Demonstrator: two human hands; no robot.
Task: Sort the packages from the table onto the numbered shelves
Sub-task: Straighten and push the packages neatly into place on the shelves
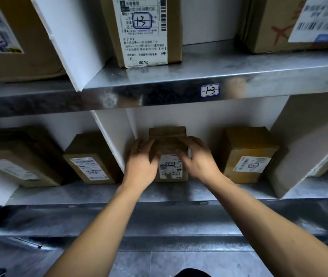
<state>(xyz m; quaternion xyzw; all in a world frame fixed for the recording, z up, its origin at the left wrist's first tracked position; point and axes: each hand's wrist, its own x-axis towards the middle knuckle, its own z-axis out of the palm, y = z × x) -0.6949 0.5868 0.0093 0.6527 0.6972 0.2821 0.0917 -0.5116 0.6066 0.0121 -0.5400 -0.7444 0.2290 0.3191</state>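
On the lower shelf (179, 191), near its front edge beside a white divider (117, 136), sits a small brown box (168, 139). Its sides are gripped by left hand (141, 158) and right hand (198, 156), fingers curled over it

A brown package (168, 140) is gripped on the steel shelf (179, 191) by the left hand (141, 164) and the right hand (197, 159), flanked by a white divider (115, 136) and a second box (247, 154).
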